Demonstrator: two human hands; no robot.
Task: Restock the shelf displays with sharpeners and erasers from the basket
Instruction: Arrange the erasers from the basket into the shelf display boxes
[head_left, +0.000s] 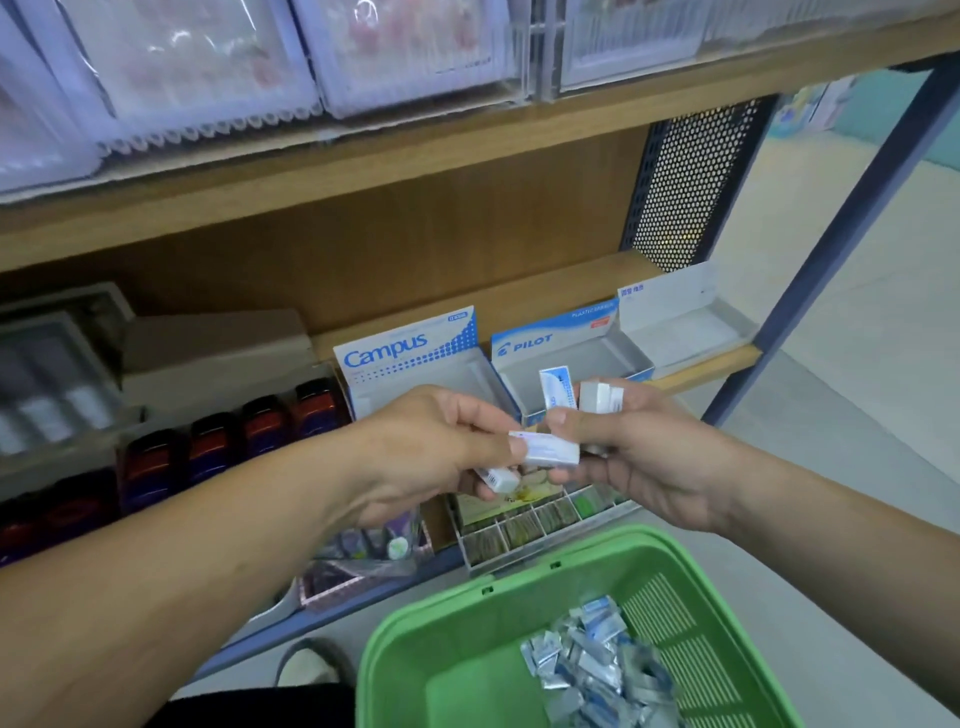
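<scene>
Head view, looking down, close to shelf (706, 364)

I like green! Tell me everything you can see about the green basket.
The green basket looks like plastic, with a rounded rim and slotted walls. It sits low before the shelf, opening upward. White-and-blue packets lie piled in its right part. The left hand and right hand hold erasers above it, not touching it.

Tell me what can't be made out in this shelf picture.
Head view:
Inside of the blue-and-white Campus cardboard box: partly blocked by the left hand.
Print on the small white erasers: too small, blurred.
Near side of the green plastic basket: cut off by the bottom edge.
</scene>
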